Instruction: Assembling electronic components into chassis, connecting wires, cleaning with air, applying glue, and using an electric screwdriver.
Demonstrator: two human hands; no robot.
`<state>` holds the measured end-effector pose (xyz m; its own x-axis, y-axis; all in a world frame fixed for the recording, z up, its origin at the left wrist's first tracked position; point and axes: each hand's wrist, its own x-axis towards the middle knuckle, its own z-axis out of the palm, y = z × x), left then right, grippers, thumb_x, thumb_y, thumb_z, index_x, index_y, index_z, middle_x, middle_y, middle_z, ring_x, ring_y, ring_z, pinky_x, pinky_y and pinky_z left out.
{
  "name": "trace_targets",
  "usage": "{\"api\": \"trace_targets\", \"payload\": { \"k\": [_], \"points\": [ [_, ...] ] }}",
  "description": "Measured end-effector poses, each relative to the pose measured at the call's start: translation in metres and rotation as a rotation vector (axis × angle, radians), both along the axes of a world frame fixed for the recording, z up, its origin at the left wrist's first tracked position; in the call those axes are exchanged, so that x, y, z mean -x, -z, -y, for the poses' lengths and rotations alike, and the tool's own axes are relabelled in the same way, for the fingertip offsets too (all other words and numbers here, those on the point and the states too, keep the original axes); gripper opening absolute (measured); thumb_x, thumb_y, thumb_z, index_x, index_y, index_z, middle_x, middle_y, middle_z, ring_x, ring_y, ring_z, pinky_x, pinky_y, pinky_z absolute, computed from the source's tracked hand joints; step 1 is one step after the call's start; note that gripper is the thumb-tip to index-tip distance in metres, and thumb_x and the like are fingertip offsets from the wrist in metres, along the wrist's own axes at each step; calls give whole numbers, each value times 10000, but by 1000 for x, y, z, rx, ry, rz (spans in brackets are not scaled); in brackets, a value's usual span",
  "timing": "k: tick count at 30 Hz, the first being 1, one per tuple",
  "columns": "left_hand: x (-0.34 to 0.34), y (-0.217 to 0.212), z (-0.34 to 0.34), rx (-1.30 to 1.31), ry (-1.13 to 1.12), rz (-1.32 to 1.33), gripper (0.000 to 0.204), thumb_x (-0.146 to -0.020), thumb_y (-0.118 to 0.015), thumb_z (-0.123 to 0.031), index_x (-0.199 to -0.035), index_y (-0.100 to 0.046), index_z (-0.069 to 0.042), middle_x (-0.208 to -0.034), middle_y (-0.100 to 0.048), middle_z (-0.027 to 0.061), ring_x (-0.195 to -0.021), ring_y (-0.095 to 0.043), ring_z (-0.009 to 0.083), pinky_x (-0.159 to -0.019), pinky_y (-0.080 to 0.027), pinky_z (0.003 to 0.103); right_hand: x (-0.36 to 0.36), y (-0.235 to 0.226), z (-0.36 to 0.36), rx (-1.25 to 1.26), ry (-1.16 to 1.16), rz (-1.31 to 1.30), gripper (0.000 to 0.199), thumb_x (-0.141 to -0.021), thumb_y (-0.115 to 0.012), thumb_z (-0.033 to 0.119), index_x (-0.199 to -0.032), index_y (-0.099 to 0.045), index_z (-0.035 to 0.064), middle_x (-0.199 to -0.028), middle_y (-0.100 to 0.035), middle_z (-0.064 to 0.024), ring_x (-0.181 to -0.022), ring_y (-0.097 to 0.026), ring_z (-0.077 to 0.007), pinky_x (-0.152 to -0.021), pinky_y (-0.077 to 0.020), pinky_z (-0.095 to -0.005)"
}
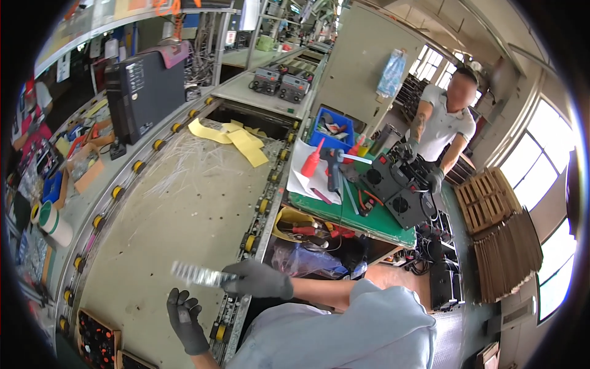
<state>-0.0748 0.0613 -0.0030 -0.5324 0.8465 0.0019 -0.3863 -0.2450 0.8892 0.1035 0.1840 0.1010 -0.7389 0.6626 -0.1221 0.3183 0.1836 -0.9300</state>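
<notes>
right hand (259, 279): gripping silvery strip (195, 274) — blurred, end hidden | left hand (186, 321): fingers loosely apart

A glossy, ribbed strip (200, 275) in the matt, cloth-gloved right hand (261, 280); below it, a smooth, speckled counter (178, 230).

No wording legible to you. Black case (147, 92) near right edge of left bench (86, 206), toward far end: small pale marks on front, too small for you to make out. Above bench's far right corner, small white sign (230, 38) with red patch: print too blurred for you.
</notes>
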Motion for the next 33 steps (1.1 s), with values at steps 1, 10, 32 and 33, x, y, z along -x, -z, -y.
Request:
{"api": "trace_targets", "payload": {
  "k": [1, 10, 32, 33],
  "points": [
    [0, 8, -3, 10, 18, -6, 620, -839, -585, -418, -1279, -400, -23, -1031, -512, 16, -835, -521, 86, -691, -431, 232, -18, -3, -12, 8, 79, 16, 259, -866, -590, 171, -1060, -613, 1, -706, -631, -31, -664, -556, -66, -616, -474, -246],
    [-31, 41, -28, 311, 94, -315, 529, -804, -657, -297, -1204, -484, 3, -1013, -568, 86, -811, -542, 157, -716, -464, 283, -155, -45, -83, 61, 700, -259, 159, -840, -550, 121, -910, -597, -14, -744, -599, -39, -653, -544, -86, -610, -435, -213],
    [-98, 20, -37, 633, -496, -1250, 156, -836, -602, -193, -917, -642, -65, -862, -634, 122, -746, -627, 296, -648, -499, 366, 62, -153, -174, -643, 135, -1288, 124, -805, -619, 99, -900, -597, 21, -741, -579, -62, -617, -548, -156, -584, -420, -275],
    [-98, 19, -29, 601, -559, -1178, 155, -844, -595, -189, -919, -641, -61, -868, -633, 128, -758, -629, 297, -664, -501, 364, 68, -127, -167, -528, 92, -1145, 126, -797, -609, 83, -909, -601, 28, -746, -581, -82, -625, -553, -189, -587, -426, -292]
  ]
}}
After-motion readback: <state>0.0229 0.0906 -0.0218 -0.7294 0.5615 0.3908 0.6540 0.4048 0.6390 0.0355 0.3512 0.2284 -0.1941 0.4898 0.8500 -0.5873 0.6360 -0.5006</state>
